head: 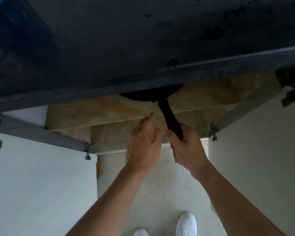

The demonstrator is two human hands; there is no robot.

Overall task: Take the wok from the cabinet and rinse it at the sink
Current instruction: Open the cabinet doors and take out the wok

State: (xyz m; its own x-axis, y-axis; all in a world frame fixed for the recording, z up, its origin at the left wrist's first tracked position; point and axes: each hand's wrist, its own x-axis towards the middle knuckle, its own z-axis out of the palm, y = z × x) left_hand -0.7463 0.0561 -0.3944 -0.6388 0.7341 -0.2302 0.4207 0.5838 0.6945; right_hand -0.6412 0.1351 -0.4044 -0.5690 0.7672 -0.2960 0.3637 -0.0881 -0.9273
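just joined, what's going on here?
A person stands at an open cabinet under a dark countertop. The right hand grips the black handle of the wok, which is mostly hidden under the countertop edge and not yet out. The left hand hovers open beside the handle, holding nothing.

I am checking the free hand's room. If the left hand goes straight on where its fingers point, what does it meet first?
Probably the wok, just beside its handle, which the right hand grips. Depth is unclear: the open left hand may pass under it onto the cabinet shelf.
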